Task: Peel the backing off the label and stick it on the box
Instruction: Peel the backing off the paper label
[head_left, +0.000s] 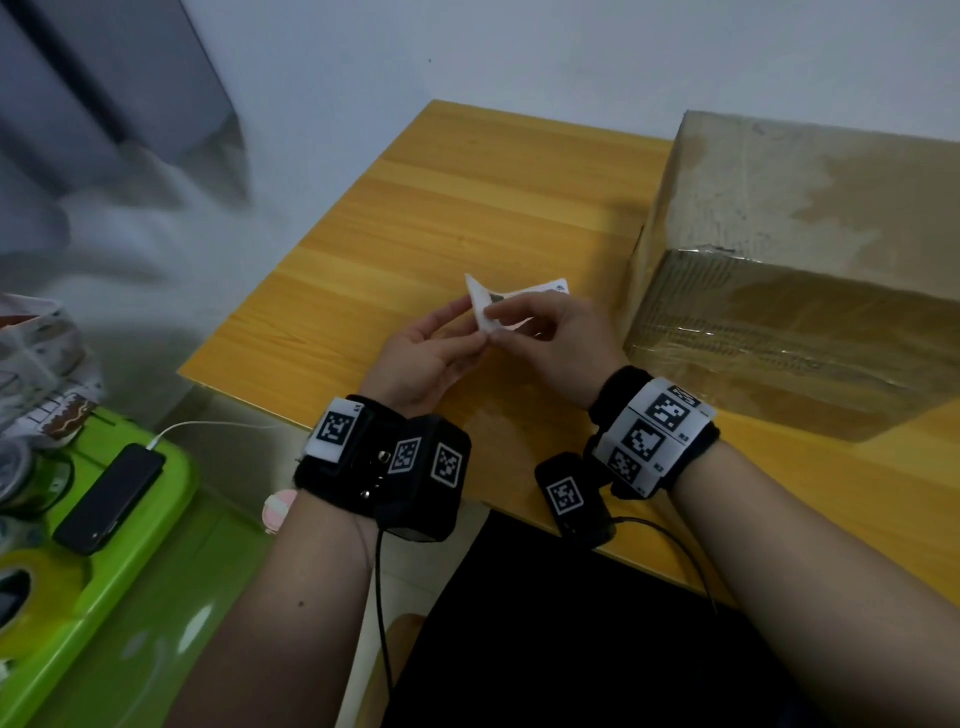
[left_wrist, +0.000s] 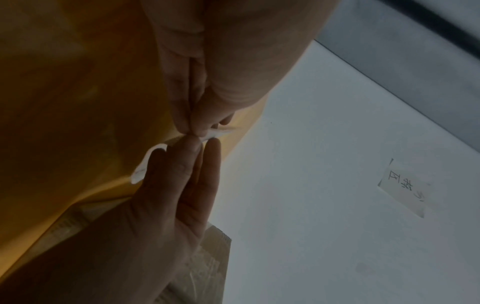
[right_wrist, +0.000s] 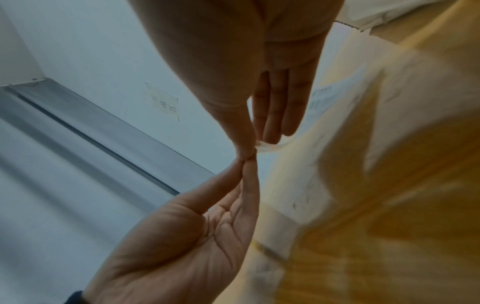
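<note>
White paper, a label (head_left: 496, 306), is pinched between the fingertips of the left hand (head_left: 423, 358) and the right hand (head_left: 550, 332), held above a wooden table (head_left: 415, 218). Its print is too blurred to read, and the right fingers hide its lower part. Just right of the fingers stands a cardboard box (head_left: 789, 249), cut off at the frame edge. Bare tabletop lies beyond the fingertips.
</note>
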